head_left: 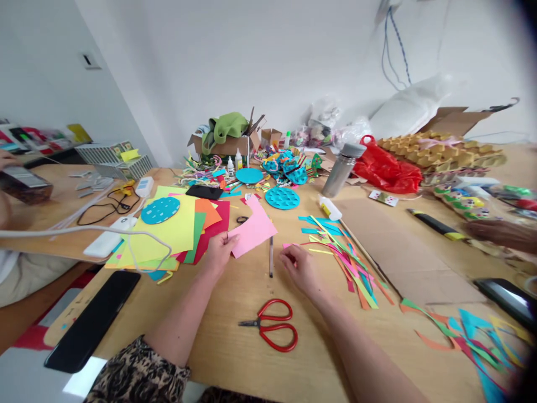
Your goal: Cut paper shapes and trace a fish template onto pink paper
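My left hand point(221, 253) pinches the lower left edge of a pink sheet of paper point(255, 230), which has a curved cut-out on its upper left side. My right hand point(300, 267) rests low over the table with its fingers curled together; whatever they may hold is hidden. Paper strips point(354, 263) in several colours lie just right of it, and a bit of pink shows behind its fingers. Between my hands lies a pen point(271, 257). Red-handled scissors point(272, 324) lie nearer me, blades pointing left.
Coloured sheets point(184, 224) and a blue dotted disc point(160, 210) lie left. A glue bottle point(330, 207), steel flask point(342, 170) and cardboard sheet point(403, 252) are right, with a box cutter point(436, 225). A white cable point(84, 232) crosses the left side, near another person's arm point(37, 313).
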The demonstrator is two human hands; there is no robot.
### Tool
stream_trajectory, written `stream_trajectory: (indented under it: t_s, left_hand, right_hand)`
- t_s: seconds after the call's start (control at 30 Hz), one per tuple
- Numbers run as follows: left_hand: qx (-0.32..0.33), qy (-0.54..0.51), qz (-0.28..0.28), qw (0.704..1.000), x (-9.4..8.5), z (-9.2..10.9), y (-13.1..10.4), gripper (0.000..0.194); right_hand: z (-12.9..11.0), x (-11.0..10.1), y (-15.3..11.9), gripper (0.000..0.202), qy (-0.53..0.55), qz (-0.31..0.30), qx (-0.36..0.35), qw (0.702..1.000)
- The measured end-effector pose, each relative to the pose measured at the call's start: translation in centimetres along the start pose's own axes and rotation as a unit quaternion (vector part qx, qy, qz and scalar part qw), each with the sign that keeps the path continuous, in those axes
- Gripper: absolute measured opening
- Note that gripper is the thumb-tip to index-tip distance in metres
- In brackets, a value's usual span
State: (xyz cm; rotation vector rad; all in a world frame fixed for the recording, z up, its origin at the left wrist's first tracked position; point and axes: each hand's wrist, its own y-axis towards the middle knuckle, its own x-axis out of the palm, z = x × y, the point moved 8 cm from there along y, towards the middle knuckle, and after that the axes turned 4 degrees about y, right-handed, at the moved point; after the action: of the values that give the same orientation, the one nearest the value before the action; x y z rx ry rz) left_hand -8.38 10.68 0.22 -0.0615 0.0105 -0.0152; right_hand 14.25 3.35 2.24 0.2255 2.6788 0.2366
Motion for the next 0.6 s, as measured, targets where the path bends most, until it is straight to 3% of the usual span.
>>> stream_trajectory:
  t_s: [0.17,0.3,0.47,0.53,0.6]
  left_hand:
    - [0.022,-0.008,0.032,0.999,-1.1,0.4,0.3,0.049]
    - [0.032,0.008,0.042,0.999,-1.4,0.2,0.5,0.043]
    - [0.032,0.046,-0.043,0.998,0.4,0.1,0.1,0.034]
    - [0.034,0.075,-0.088,0.993,1.5,-0.1,-0.3,0.028]
    - [0.030,0.092,-0.135,0.986,2.5,-0.4,-0.8,0.026]
  right_hand:
    - [-2.1,1.7,-1.0,0.030,-0.212,-0.076,-0.125,0.966]
    - [-1.9,2.1,-1.4,0.033,-0.261,-0.102,-0.151,0.948]
    - [-0.9,-0.5,-0.1,0.033,-0.097,0.000,-0.051,0.994]
    - [-0.2,-1.0,0.2,0.046,0.010,0.002,0.002,1.000]
    - [0.1,-0.9,0.4,0.046,0.085,-0.013,0.035,0.996]
